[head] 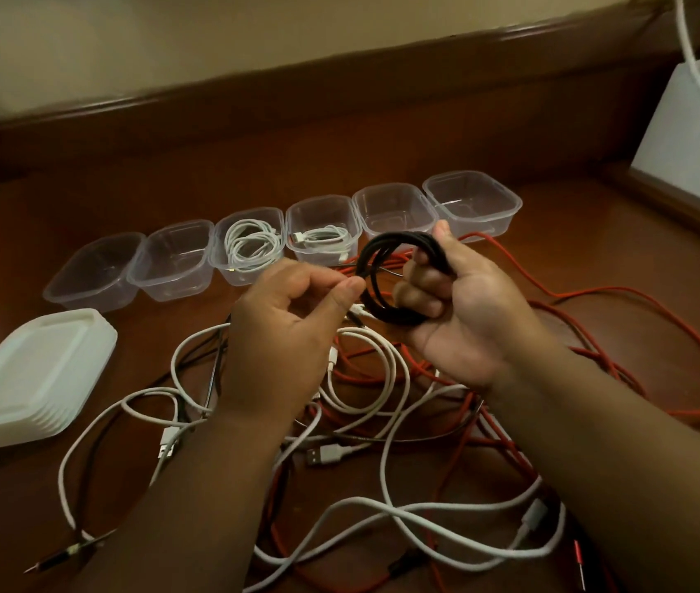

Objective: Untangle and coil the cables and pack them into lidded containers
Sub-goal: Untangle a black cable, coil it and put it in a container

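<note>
The black cable (387,284) is looped in a coil, clamped in the right hand (455,310) so it keeps its shape; the left hand (288,327) fingers pinch its loose end, above tangled cables (365,378) near open containers (391,209).

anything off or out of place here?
Nothing damaged or spilled. The tubs sit in a tidy row, two holding coiled white cables; the lids are stacked. Only the loose cables on the table are tangled. The right hand grips a black coil.
</note>
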Available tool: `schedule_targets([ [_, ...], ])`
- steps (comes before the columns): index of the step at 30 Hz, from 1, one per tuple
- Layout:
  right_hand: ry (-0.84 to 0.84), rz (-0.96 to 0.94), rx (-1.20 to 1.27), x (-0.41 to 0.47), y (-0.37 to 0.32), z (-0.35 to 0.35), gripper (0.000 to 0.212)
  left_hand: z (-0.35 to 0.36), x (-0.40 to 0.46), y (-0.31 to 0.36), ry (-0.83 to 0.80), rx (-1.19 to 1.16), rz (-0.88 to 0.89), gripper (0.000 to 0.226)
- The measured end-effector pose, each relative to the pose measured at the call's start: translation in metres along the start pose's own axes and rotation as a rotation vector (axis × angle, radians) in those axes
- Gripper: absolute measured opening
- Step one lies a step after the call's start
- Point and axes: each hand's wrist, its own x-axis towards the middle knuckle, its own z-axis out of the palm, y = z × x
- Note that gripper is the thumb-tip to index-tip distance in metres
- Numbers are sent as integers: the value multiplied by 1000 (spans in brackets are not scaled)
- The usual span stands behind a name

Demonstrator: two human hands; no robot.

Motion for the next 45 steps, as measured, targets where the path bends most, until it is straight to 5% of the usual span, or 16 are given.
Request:
schedule_targets([
  [6,-44,-7,81,3,13,0,60,18,-3,5,112,-448,-431,5],
  [17,25,-39,-49,12,20,-5,47,31,-5,4,116,-714,-576,15],
  [28,-84,-8,-213,11,16,-7,67,35,-4,4,152,-771,-547,18],
  [32,-25,-124,-541,10,14,-8,23,33,-4,3,195,-721,-516,19],
  [45,22,-362,-721,7,16,-6,7,31,-4,2,237,-679,-348,14],
])
